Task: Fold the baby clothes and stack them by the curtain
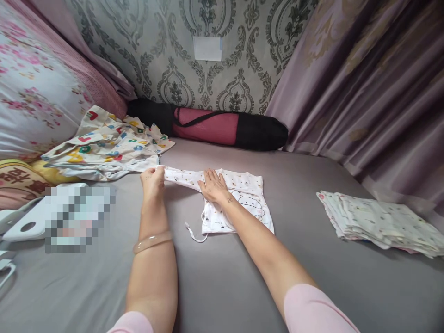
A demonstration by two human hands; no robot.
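A small white baby garment (249,182) with tiny prints and a line-drawn animal face lies on the grey sheet in front of me. One long narrow part of it stretches out to the left. My left hand (152,179) is closed on the end of that part. Flat on the garment's upper left area rests my right hand (214,186), fingers extended and holding nothing. A white tie string (194,235) trails from the garment's lower left corner onto the sheet.
Folded white cloths (381,222) are stacked at the right. Colourful printed fabric (114,143) lies crumpled at the back left, beside a floral pillow (38,88). A black and red bag (208,125) lies along the wall. White objects (31,222) sit at the left.
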